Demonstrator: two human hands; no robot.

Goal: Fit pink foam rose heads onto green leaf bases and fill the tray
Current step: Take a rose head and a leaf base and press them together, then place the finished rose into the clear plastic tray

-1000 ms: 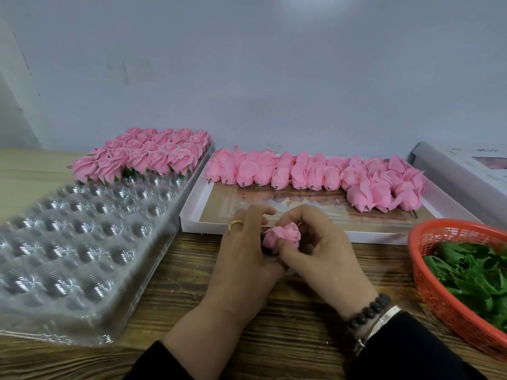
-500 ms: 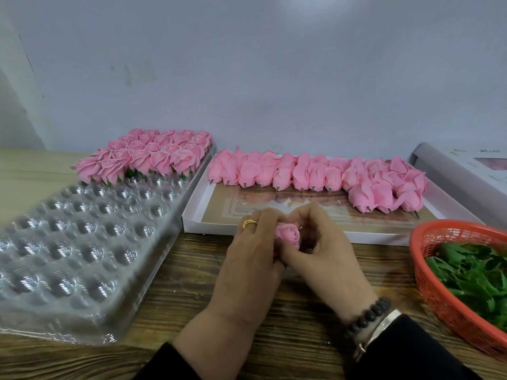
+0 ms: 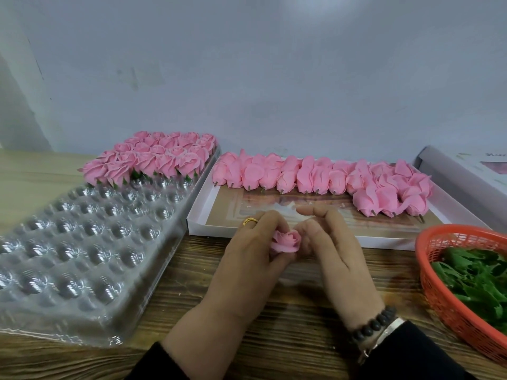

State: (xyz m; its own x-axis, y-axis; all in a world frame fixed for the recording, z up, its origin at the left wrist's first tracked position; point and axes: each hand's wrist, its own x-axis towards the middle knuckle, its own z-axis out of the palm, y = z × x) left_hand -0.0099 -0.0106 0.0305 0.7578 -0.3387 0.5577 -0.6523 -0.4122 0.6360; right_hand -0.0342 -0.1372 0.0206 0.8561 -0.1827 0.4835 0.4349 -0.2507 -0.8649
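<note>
Rose [image 3: 286, 240] now pinched by left hand [image 3: 247, 259] | right hand [image 3: 333, 248] fingers loosened since before

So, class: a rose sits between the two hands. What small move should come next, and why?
Probably carry the rose, pinched by the left hand, left to the clear tray and seat it in a free cup next to the finished roses. The right hand is opening off it and the bloom looks fully shaped, though its leaf base is hidden.

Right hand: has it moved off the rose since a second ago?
Yes. The right hand has opened and drawn slightly rightward, toward the orange basket, leaving the rose held by the left hand.
</note>
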